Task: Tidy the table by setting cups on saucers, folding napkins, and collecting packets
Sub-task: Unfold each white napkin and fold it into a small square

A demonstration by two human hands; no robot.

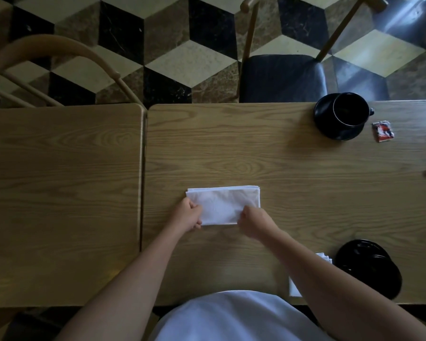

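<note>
Your left hand (189,215) and right hand (252,221) each pinch a near corner of the folded white napkin (221,204), which lies flat between them.

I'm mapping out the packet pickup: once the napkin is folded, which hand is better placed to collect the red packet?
Right. The red packet lies far right beside the cup; the right hand is on that side.

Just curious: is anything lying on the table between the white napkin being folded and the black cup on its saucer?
No. In the head view, only bare wooden tabletop separates the napkin from the cup.
</note>
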